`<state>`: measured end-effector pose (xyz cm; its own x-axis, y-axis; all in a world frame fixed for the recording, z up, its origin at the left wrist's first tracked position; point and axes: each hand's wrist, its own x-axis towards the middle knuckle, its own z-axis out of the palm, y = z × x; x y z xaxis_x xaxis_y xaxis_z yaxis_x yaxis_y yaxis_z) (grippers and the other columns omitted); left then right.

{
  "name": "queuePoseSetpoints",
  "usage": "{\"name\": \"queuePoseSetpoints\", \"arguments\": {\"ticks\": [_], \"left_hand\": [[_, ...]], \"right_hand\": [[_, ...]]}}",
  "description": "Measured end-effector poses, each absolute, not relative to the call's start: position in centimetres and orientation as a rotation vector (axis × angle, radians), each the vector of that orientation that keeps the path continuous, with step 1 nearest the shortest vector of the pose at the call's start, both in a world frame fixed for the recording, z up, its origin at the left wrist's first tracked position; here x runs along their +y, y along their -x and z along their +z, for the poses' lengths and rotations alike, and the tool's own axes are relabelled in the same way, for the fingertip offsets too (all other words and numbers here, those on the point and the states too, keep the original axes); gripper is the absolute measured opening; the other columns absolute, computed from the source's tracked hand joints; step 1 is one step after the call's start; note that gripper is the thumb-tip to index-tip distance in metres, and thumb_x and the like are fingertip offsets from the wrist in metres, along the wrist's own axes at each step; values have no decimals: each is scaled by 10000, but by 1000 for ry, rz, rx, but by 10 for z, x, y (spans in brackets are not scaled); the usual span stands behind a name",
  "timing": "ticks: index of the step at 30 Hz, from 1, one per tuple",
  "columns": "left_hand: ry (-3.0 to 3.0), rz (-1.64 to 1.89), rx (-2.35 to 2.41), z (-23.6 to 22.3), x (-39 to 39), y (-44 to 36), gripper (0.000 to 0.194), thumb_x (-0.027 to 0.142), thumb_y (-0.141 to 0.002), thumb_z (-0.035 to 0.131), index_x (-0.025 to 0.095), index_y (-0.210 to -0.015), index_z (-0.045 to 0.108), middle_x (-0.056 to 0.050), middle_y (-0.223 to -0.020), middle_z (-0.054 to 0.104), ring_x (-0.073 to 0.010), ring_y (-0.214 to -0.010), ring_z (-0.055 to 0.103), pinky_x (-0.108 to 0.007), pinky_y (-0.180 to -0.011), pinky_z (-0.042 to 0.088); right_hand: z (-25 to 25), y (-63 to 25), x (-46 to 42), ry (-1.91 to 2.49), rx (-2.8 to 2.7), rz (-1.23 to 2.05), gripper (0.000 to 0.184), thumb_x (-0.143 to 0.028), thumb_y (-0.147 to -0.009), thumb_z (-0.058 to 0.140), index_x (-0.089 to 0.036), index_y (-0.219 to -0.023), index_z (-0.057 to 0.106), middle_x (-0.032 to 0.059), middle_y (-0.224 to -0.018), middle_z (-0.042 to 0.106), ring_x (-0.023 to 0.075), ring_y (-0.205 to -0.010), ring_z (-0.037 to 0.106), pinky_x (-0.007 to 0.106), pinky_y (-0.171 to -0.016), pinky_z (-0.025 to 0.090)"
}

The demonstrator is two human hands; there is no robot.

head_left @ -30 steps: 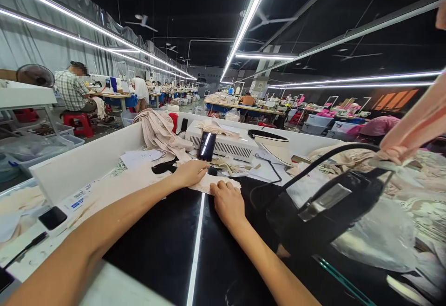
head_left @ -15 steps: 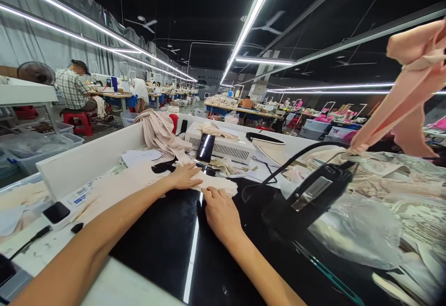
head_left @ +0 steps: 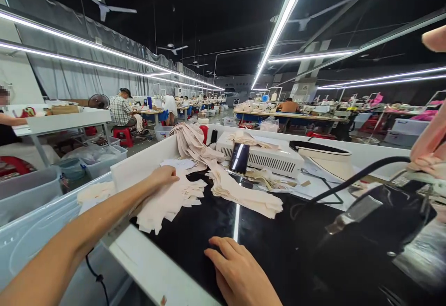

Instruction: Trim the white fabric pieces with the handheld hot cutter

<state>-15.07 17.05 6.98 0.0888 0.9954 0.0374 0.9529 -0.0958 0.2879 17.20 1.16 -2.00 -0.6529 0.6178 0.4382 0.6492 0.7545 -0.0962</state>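
My left hand (head_left: 164,176) is over a spread of pale cream-pink fabric pieces (head_left: 167,200) at the left of the black tabletop (head_left: 209,231). Its fingers are curled down against the cloth, their tips hidden. Nearer to me, my right hand (head_left: 240,266) holds nothing over the black surface, fingers stretched out and slightly apart. Beyond it lies a stacked, layered fabric strip (head_left: 249,194), reaching back to a draped bundle of pinkish strips (head_left: 190,144).
A phone (head_left: 239,158) leans on a white vented box (head_left: 270,157) at the back. Right of it stands a cream visor (head_left: 322,159). A black cable (head_left: 348,183) arches at right, near a plastic bag (head_left: 423,255). Another worker (head_left: 120,108) sits at far left.
The view has swung left. My left hand has left the layered strip for the fabric pieces at the left. My right hand has come off the strip and back toward me.
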Motion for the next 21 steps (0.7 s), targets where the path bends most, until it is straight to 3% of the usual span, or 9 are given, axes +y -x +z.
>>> {"name": "queuePoseSetpoints", "arguments": {"ticks": [12,15,17,19,21], "left_hand": [[-2090,675,1946,59,152,146,366,399,-1098,724,185,-1391,681,-121,-1402,690,-278,-1187,721,-494,-1009,644],[-2091,803,1854,66,143,141,343,409,-1095,727,174,-1342,694,-111,-1340,708,-265,-1140,727,-476,-982,644],[-2094,880,1771,73,135,135,231,367,-1110,681,163,-1214,706,-74,-1190,725,-231,-1042,716,-428,-944,624],[-2097,941,1670,79,124,126,157,279,-1114,574,176,-1043,669,-15,-983,685,-189,-910,659,-357,-892,573],[-2099,982,1556,82,109,114,176,264,-1079,514,203,-940,603,28,-838,596,-170,-812,577,-307,-812,513]], "right_hand": [[-22,-181,1,894,-2483,56,511,28,-960,471,-261,-1186,827,93,-1256,833,250,-1142,808,339,-976,645],[-14,-180,0,920,-2381,385,473,-58,-1020,471,-281,-1240,826,94,-1285,820,248,-1171,793,358,-1037,629],[-8,-177,1,991,-2212,687,354,-198,-1049,554,-304,-1235,837,83,-1273,821,255,-1143,791,364,-1025,630],[-2,-171,4,1098,-1914,1018,248,-378,-1022,683,-296,-1175,860,81,-1194,839,267,-1091,793,344,-932,649],[6,-164,6,1154,-1490,1366,335,-522,-920,825,-245,-1101,872,97,-1090,852,264,-1018,796,299,-787,649]]}}
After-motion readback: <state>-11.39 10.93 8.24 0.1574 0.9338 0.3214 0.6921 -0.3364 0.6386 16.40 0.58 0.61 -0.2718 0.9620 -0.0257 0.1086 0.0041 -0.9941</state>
